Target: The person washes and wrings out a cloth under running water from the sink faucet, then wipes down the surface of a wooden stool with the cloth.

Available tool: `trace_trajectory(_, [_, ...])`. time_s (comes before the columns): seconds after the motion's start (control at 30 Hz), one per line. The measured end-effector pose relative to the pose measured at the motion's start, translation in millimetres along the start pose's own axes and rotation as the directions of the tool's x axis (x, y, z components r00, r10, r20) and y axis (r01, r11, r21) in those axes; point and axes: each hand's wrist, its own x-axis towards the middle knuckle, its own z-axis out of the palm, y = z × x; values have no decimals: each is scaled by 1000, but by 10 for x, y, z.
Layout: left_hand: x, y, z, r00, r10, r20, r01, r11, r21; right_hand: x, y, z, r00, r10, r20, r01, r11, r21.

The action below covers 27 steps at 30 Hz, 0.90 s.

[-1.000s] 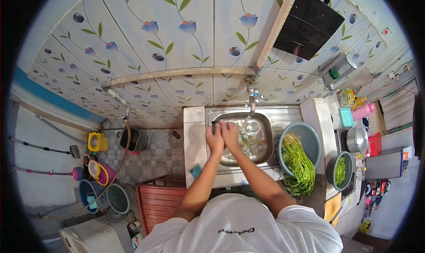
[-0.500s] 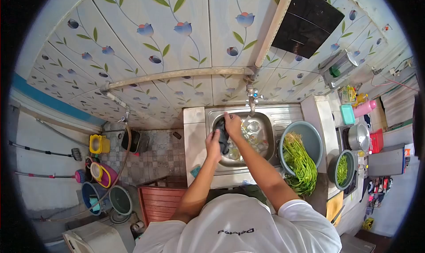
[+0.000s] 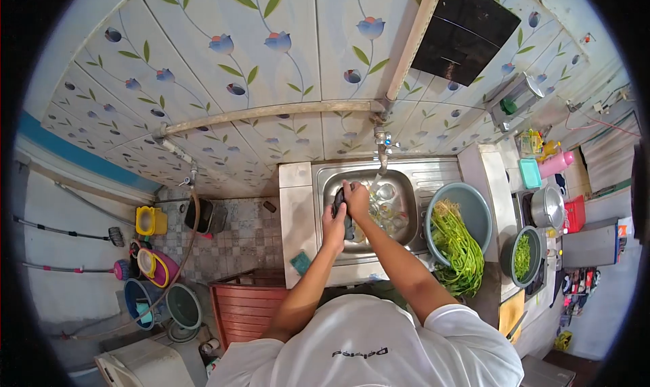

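Observation:
Over the left side of the steel sink (image 3: 414, 211), both hands grip a dark, blackish item (image 3: 338, 199) whose kind I cannot make out. My left hand (image 3: 334, 226) is closed on its near left side. My right hand (image 3: 357, 201) is closed around its upper right part, and the fingers hide much of it. Water runs from the faucet (image 3: 383, 151) just right of my right hand. Beneath the hands, several clear glass-like pieces (image 3: 386, 211) lie in the basin.
Right of the basin, a grey tub (image 3: 474, 204) holds long leafy greens (image 3: 457, 251). A smaller bowl (image 3: 535, 268) of chopped greens and a metal pot (image 3: 547, 207) stand farther right. A green sponge (image 3: 300, 262) lies on the left ledge. Buckets (image 3: 184, 306) stand on the floor left.
The dark item has turned and now shows less between the hands. My left hand has moved slightly right, closer to the right hand. Water is now more plainly seen falling from the faucet.

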Motion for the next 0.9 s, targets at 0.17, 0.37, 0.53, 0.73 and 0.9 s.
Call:
trace_trajectory(0.17, [351,134,-120,996,-54,-74,31,957,-289,-115,27,-24,869,341,360,-495,560,664])
trace_trajectory(0.37, [407,100,-75,983,105,-150,-101,994,37,-666,-424,-175,996,-73,58,31,842,539])
trace_trajectory(0.53, [89,119,72,997,-35,-71,29,996,-84,-342,-474,-273,987,-105,-119,141,926,350])
trace_trajectory(0.73, [304,190,73,990,92,-105,-94,995,-16,-52,-202,-1,985,47,-166,2,958,286])
trace_trajectory(0.9, [587,138,-92,987,126,-101,-134,987,-83,-608,-773,-364,997,-25,-68,47,936,349])
